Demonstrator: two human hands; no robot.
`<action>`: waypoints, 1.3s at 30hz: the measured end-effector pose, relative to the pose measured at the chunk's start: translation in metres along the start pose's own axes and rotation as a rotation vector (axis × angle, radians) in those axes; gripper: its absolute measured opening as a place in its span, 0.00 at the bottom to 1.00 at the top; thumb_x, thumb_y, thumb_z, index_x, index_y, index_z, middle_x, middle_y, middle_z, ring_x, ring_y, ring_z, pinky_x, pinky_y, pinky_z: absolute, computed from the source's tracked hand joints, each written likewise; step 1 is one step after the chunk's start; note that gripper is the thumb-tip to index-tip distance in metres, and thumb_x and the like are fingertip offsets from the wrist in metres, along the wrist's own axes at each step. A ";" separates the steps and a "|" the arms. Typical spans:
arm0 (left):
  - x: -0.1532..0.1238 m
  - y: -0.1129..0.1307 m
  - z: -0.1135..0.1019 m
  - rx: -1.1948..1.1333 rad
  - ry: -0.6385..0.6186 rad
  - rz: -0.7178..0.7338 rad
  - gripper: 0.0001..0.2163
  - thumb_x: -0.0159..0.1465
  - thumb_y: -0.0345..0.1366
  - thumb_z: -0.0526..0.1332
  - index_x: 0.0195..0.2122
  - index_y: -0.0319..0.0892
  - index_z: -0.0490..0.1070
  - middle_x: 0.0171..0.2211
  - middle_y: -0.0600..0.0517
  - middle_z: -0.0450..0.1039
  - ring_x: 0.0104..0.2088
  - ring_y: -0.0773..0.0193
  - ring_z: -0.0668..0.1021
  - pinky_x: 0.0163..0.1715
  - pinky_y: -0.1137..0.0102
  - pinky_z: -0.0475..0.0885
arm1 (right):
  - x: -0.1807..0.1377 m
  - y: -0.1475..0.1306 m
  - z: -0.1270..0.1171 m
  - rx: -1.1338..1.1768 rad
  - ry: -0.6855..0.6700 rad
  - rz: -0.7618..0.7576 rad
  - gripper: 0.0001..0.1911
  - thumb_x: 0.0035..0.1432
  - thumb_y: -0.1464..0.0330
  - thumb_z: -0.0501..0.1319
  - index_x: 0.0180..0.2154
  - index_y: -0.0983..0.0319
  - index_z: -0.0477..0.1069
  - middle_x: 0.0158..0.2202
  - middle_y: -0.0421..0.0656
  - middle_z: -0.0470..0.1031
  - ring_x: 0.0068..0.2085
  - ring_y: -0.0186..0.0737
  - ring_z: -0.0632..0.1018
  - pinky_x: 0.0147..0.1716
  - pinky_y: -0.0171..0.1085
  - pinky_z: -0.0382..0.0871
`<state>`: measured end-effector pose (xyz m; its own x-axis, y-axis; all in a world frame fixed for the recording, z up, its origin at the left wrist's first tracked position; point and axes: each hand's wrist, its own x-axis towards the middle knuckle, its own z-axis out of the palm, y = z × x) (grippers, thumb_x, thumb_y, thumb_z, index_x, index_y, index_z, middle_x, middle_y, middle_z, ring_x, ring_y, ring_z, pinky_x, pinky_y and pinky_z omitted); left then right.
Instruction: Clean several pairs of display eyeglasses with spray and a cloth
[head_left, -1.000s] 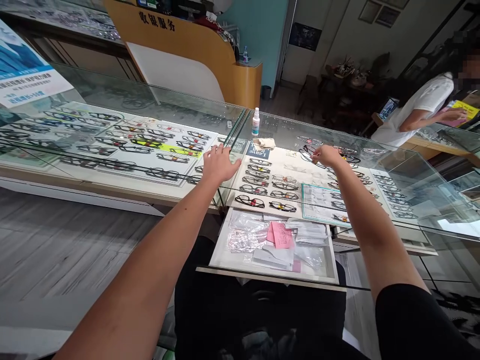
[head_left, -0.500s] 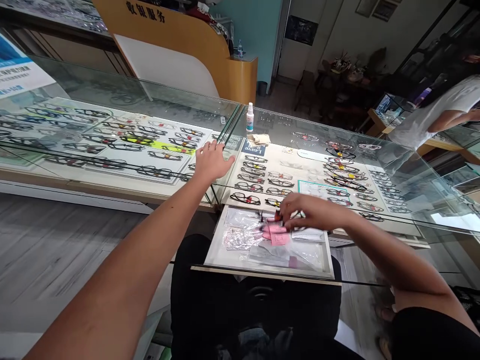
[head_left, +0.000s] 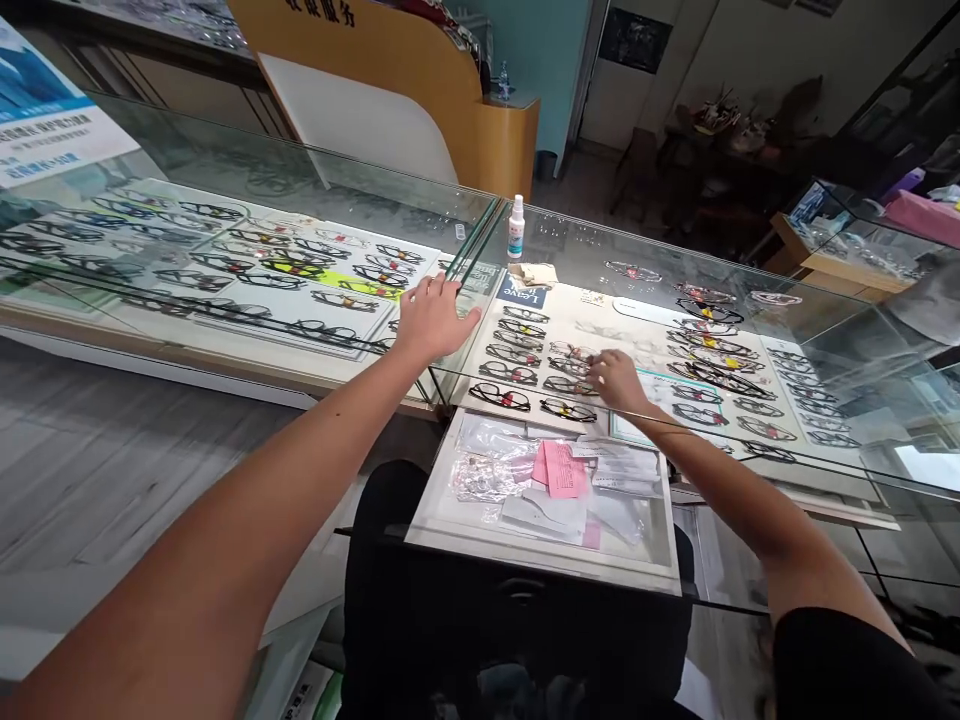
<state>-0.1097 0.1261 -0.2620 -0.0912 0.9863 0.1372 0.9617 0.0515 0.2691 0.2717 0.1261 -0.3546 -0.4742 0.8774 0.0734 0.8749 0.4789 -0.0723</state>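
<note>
My left hand [head_left: 435, 322] lies flat on the glass top of the display counter, by the seam between two cases, its thumb held apart. Behind the glass, my right hand [head_left: 621, 382] has its fingers closed at the right end of a pair of eyeglasses [head_left: 574, 364] in the second column. Its fingertips partly hide that end. Other eyeglasses [head_left: 501, 398] with small coloured tags lie in rows around it. Below the rows, a pulled-out white drawer [head_left: 429, 520] holds clear plastic bags [head_left: 484, 475], pink slips [head_left: 562, 470] and white papers [head_left: 624, 470].
A white spray bottle [head_left: 516, 230] stands on the glass near a folded beige cloth [head_left: 534, 274]. More frames fill the left case [head_left: 300, 300]. A glass edge crosses above the drawer. A wooden cash counter [head_left: 420, 60] is behind.
My right hand has moved from over the drawer, up and forward to the eyeglass rows. The pink slips now lie uncovered. My left hand stays on the glass; the view has shifted slightly.
</note>
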 end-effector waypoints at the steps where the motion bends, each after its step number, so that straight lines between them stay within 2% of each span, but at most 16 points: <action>1: -0.001 0.000 0.000 0.003 0.000 -0.003 0.35 0.75 0.56 0.51 0.78 0.42 0.64 0.84 0.40 0.55 0.83 0.42 0.57 0.80 0.44 0.53 | 0.011 0.011 0.003 -0.015 0.032 0.031 0.18 0.78 0.66 0.58 0.49 0.64 0.88 0.58 0.58 0.84 0.65 0.62 0.74 0.68 0.55 0.63; 4: -0.002 0.000 -0.001 0.015 -0.009 -0.007 0.35 0.76 0.55 0.51 0.78 0.42 0.64 0.84 0.41 0.55 0.84 0.43 0.56 0.80 0.45 0.53 | 0.043 0.040 0.013 -0.051 0.099 0.105 0.20 0.76 0.70 0.56 0.53 0.62 0.88 0.61 0.58 0.82 0.71 0.65 0.68 0.71 0.58 0.60; 8: -0.003 -0.001 -0.003 0.019 -0.027 -0.001 0.35 0.76 0.57 0.50 0.78 0.41 0.63 0.84 0.40 0.53 0.84 0.42 0.56 0.80 0.45 0.54 | 0.081 0.068 0.032 -0.071 0.124 0.165 0.21 0.76 0.69 0.55 0.53 0.63 0.88 0.62 0.58 0.81 0.73 0.66 0.65 0.72 0.60 0.57; 14: -0.003 -0.003 -0.002 0.038 -0.036 -0.010 0.35 0.77 0.56 0.49 0.78 0.41 0.63 0.84 0.40 0.53 0.84 0.44 0.55 0.81 0.45 0.54 | 0.120 0.080 0.057 -0.072 0.054 0.164 0.20 0.74 0.67 0.58 0.50 0.62 0.90 0.62 0.57 0.82 0.71 0.65 0.65 0.73 0.60 0.54; 19: -0.004 -0.002 -0.002 0.061 -0.040 -0.013 0.35 0.77 0.57 0.49 0.78 0.40 0.63 0.84 0.40 0.53 0.84 0.42 0.55 0.80 0.45 0.55 | 0.133 0.080 0.068 -0.063 0.000 0.153 0.17 0.71 0.64 0.62 0.48 0.58 0.91 0.64 0.55 0.81 0.70 0.64 0.65 0.73 0.63 0.51; 26: -0.004 -0.002 -0.003 0.062 -0.046 -0.016 0.35 0.78 0.56 0.49 0.79 0.40 0.62 0.84 0.40 0.53 0.84 0.43 0.55 0.80 0.45 0.54 | 0.137 0.083 0.072 -0.064 -0.028 0.182 0.16 0.69 0.62 0.63 0.47 0.56 0.90 0.62 0.54 0.81 0.69 0.65 0.63 0.72 0.66 0.50; 29: -0.005 -0.001 -0.004 0.079 -0.054 -0.020 0.35 0.78 0.57 0.48 0.79 0.41 0.61 0.84 0.41 0.52 0.84 0.42 0.55 0.80 0.45 0.55 | 0.137 0.082 0.068 -0.059 -0.024 0.193 0.16 0.69 0.60 0.64 0.47 0.57 0.89 0.63 0.55 0.80 0.69 0.66 0.63 0.73 0.66 0.49; 32: -0.006 0.000 -0.006 0.092 -0.065 -0.022 0.35 0.78 0.56 0.49 0.79 0.42 0.61 0.85 0.41 0.52 0.84 0.42 0.55 0.80 0.45 0.55 | 0.139 0.079 0.063 -0.041 0.041 0.246 0.18 0.71 0.57 0.61 0.51 0.60 0.83 0.63 0.58 0.79 0.67 0.66 0.65 0.72 0.64 0.51; 35: -0.007 0.001 -0.009 0.077 -0.058 -0.022 0.34 0.78 0.55 0.49 0.79 0.41 0.62 0.85 0.41 0.52 0.84 0.43 0.56 0.81 0.45 0.55 | 0.145 0.078 0.061 -0.026 0.108 0.303 0.15 0.74 0.64 0.56 0.55 0.63 0.74 0.57 0.60 0.80 0.62 0.62 0.70 0.68 0.59 0.56; 39: -0.007 0.001 -0.010 0.047 -0.070 -0.027 0.35 0.77 0.54 0.50 0.79 0.40 0.62 0.85 0.40 0.52 0.84 0.42 0.55 0.81 0.42 0.53 | 0.157 0.077 0.067 -0.053 0.083 0.255 0.16 0.68 0.79 0.52 0.51 0.63 0.72 0.48 0.56 0.82 0.57 0.56 0.72 0.66 0.57 0.56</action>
<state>-0.1103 0.1175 -0.2530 -0.1003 0.9930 0.0629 0.9705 0.0837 0.2262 0.2578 0.3028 -0.4149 -0.2304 0.9629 0.1405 0.9699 0.2390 -0.0472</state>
